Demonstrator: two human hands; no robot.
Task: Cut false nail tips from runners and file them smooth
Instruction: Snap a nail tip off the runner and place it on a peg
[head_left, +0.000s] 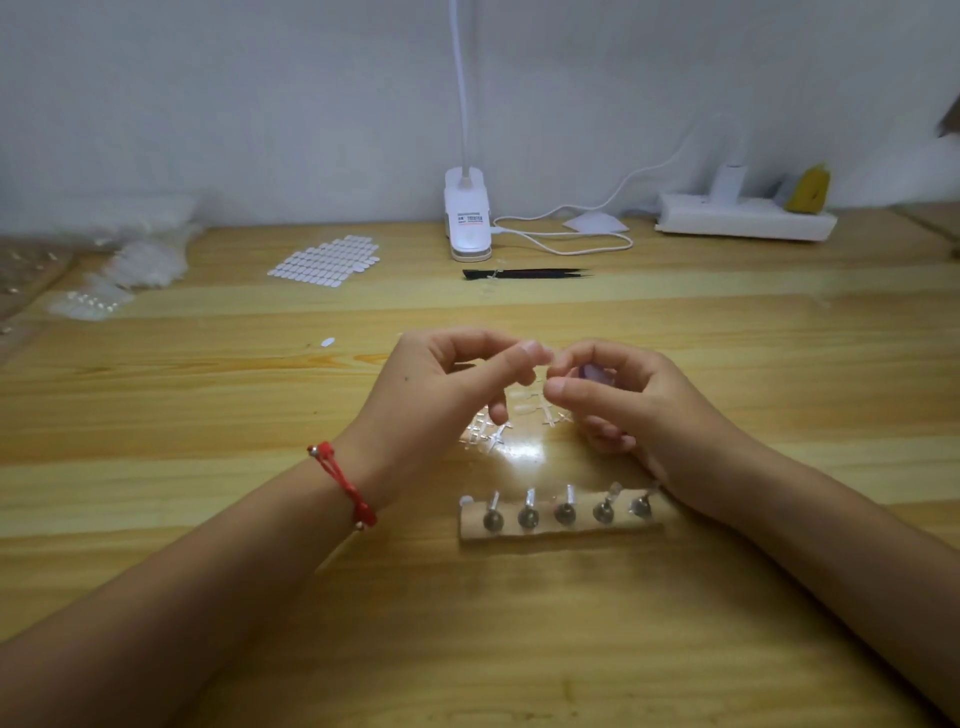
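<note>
My left hand (447, 384) and my right hand (623, 400) meet above the middle of the wooden table, fingertips almost touching. Between them sits a small clear nail tip (545, 370), pinched by thumb and forefinger; which hand grips it I cannot tell for sure. My right hand also curls around a small purple object (595, 373), partly hidden in the palm. Under the hands lie clear cut runner pieces (485, 434) and a loose nail tip (522, 410). A wooden holder (561, 527) with several metal-headed pegs lies nearer me.
A sheet of white nail tips (327, 260) lies at the back left, beside clear bags of tips (140, 260). Black tweezers (524, 273), a white clip lamp (467, 218) with its cable, and a power strip (743, 218) line the back. One stray tip (328, 342) lies left.
</note>
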